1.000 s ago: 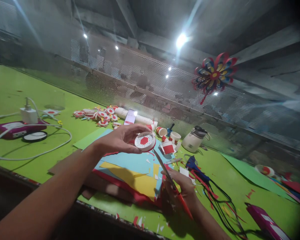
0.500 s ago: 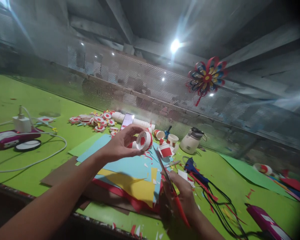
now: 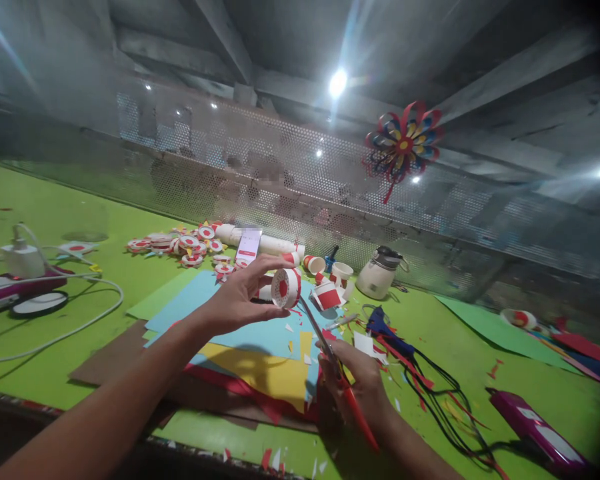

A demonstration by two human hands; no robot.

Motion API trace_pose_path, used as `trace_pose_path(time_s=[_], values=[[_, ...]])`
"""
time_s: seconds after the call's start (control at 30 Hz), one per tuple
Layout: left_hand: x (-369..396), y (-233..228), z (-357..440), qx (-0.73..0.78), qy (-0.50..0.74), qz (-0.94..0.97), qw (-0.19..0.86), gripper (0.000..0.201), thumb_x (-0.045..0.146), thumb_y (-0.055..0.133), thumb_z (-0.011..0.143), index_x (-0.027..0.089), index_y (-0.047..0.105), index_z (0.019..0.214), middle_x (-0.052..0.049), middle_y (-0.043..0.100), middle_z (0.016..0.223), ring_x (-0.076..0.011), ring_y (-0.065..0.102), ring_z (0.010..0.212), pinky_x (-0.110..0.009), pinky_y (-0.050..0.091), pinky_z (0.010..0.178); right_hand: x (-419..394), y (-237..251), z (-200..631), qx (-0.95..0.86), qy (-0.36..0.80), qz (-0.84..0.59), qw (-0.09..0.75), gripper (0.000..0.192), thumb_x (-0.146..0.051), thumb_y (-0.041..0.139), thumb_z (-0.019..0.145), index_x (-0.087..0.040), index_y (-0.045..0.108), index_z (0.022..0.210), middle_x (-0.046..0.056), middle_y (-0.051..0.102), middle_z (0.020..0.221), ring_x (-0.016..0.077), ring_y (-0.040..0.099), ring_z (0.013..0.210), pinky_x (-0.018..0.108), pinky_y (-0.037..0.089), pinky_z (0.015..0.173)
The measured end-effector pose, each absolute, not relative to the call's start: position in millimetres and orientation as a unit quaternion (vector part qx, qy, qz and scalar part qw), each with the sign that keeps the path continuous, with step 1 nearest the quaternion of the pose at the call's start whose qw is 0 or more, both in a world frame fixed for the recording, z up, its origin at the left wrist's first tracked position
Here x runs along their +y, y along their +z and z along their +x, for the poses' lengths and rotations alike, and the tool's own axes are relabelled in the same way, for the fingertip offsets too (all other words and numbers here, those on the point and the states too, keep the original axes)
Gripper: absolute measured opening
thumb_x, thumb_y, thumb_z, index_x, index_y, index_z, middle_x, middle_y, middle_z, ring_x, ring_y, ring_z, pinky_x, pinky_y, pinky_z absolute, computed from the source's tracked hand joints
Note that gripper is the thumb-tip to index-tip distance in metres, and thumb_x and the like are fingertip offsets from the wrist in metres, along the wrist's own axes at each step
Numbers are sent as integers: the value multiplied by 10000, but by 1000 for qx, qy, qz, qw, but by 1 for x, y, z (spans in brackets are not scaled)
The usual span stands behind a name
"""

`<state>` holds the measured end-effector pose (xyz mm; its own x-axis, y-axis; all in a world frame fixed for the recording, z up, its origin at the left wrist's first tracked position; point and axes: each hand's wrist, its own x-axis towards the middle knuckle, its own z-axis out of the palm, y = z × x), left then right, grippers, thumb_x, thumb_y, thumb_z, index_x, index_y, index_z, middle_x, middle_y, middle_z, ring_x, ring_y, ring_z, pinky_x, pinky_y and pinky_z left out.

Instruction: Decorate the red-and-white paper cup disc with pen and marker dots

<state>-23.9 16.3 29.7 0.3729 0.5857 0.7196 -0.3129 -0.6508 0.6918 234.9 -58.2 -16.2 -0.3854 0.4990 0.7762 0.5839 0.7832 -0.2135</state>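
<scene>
My left hand (image 3: 240, 300) holds a small white paper cup (image 3: 286, 287) with red pieces on it, turned on its side above a stack of blue, yellow and red paper sheets (image 3: 260, 347). My right hand (image 3: 361, 387) grips red-handled scissors (image 3: 333, 363), whose blades point up toward the cup's lower edge. Paper scraps lie on the sheets under both hands.
A pile of finished red-and-white cups (image 3: 190, 243) and a phone (image 3: 249, 245) lie behind. More cups (image 3: 330, 280) and a white kettle (image 3: 377, 277) stand right of them. A charger with cable (image 3: 25, 263) is left. A blue glue gun (image 3: 383, 327), black cords and a purple device (image 3: 535, 430) lie right. Perforated metal screen (image 3: 280, 187) behind.
My left hand has rotated the cup from face-on toward edge-on. The scissors stay under it. The view has drifted slightly right.
</scene>
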Motion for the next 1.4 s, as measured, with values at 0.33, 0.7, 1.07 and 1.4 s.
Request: trace_pose_path(time_s=[0.33,0.7,1.07,1.4], values=[[14,30,-23,109,551,723,403,577,183,893,731,306,672,1249,-46,545,1340,-181,683,1093,-303,607,983,-58,-21,238,-829,-13,-338,446,167,-168,557,968,-181,723,950,92,794,906,197,736,736,270,561,648],[14,31,-23,116,554,723,396,566,208,882,753,287,670,1271,-68,550,1360,-192,681,1102,-345,613,995,-62,-20,233,-820,-22,-350,452,222,-204,539,977,-198,700,825,28,697,676,157,616,556,251,487,553],[18,25,-24,150,559,737,349,604,246,871,772,307,649,1330,-77,547,1341,-203,681,1101,-328,629,953,-59,-28,238,-819,-21,-356,450,244,-271,530,990,-197,725,864,-7,605,592,140,518,502,240,446,511],[16,27,-24,156,558,743,334,603,258,860,777,289,653,1343,-88,551,1349,-232,653,1162,-392,622,997,-59,-25,239,-819,-11,-362,445,238,-267,519,975,-196,727,885,6,619,622,158,551,540,254,461,539]])
